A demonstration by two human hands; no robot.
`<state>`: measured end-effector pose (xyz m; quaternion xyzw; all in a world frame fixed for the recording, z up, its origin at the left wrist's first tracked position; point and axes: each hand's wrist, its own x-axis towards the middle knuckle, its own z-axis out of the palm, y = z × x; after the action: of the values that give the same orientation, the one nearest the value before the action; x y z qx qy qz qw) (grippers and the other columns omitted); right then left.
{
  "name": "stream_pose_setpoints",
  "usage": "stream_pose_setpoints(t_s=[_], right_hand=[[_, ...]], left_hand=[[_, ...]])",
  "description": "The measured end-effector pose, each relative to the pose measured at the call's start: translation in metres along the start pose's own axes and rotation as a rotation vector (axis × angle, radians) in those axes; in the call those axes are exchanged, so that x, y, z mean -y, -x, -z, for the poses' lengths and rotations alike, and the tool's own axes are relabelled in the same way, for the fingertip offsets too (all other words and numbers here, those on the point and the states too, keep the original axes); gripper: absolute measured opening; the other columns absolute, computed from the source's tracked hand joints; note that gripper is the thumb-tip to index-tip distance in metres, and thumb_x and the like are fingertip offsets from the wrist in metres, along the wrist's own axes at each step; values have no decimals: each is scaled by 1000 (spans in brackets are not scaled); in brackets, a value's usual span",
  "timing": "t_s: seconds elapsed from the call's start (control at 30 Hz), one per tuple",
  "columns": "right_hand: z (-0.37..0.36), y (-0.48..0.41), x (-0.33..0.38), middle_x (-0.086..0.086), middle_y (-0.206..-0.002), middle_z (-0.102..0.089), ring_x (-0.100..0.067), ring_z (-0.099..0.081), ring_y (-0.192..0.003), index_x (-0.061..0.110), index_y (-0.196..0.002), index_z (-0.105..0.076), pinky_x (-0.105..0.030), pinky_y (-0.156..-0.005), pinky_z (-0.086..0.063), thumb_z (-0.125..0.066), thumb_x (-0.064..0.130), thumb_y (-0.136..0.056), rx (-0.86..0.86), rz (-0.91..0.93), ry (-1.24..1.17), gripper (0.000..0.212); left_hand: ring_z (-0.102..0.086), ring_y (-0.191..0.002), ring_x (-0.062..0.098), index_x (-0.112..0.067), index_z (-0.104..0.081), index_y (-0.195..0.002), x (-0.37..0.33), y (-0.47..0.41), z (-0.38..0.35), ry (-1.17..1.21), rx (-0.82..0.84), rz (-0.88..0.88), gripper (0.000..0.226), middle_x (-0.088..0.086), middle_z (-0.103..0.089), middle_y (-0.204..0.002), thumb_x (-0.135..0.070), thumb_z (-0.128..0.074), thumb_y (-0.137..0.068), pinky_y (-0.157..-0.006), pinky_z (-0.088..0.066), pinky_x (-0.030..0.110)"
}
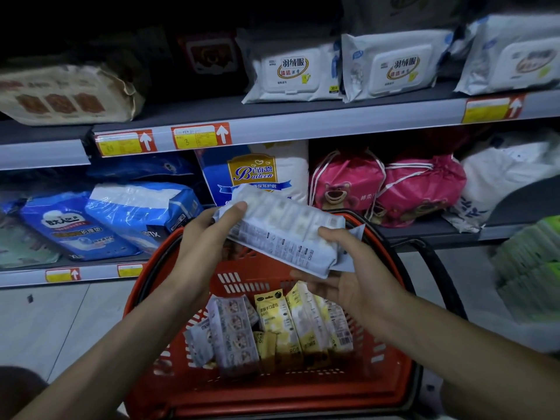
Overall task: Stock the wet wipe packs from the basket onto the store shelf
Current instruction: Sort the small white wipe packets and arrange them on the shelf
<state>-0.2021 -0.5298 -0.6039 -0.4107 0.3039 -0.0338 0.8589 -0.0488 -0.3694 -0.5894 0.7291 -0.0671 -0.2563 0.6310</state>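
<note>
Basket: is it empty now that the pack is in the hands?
No, the red basket holds several more packs, grey and yellow, standing on its floor below the held pack.

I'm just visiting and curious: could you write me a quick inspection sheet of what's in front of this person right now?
Surface: grey upper shelf with bare space left of the white packs; pale tiled floor below.
Job's things: one white pack held above the red basket; more packs, yellow and grey, stand in the basket.
Clutter: blue bags and pink bear bags on the lower shelf.
Hands: left hand and right hand both grip the held pack with their fingers.
Cables: nothing seen.
Surroundings: dim store aisle, yellow price tags on shelf edges, green stacks at right.
</note>
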Motion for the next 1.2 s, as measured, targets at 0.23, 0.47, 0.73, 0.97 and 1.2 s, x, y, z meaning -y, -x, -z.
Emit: stream_pose_setpoints(t_s=[0.23,0.47,0.73,0.97,1.2], right_hand=[[-4,3,8,0,-107,-78,-31,-75,-95,32,-114,-71,-42,-74,-64,-71,25,-94,-74,268,145,21],[-18,19,22,-18,-102,-72,-23,-72,-94,-2,-106,-69,-47,-89,-57,-70,29,-95,-84,584,444,33],[-27,16,27,-1,-112,-75,-7,-71,-99,8,-132,-66,-23,-79,-60,-83,9,-85,-157,1318,1069,50],[-22,20,48,-19,-146,-55,-32,-49,-141,0,-139,-59,-48,-112,-46,-72,-20,-78,-29,1710,1408,65],[-31,36,66,-19,-156,-44,-30,-37,-150,-1,-147,-48,-50,-113,-43,-63,-28,-77,101,1647,1522,77]], left_hand=[[-59,-72,17,-4,-64,-119,-12,-2,2,193,16,72,52,8,-65,-82,-39,-81,-85,-75,-51,33],[-75,-107,22,-5,-54,-128,-31,11,-3,367,-9,0,49,13,-76,-118,-28,-78,-91,-90,-57,32],[-76,-107,23,-7,-55,-139,-54,38,-18,357,96,-85,36,10,-77,-118,-11,-59,-103,-93,-61,41],[-77,-97,22,-8,-67,-115,-65,51,-17,290,85,-153,28,8,-79,-110,7,-48,-102,-69,-63,32],[-77,-90,17,-10,-67,-108,-90,65,-3,248,75,-273,25,1,-81,-99,7,-50,-102,-66,-63,31]])
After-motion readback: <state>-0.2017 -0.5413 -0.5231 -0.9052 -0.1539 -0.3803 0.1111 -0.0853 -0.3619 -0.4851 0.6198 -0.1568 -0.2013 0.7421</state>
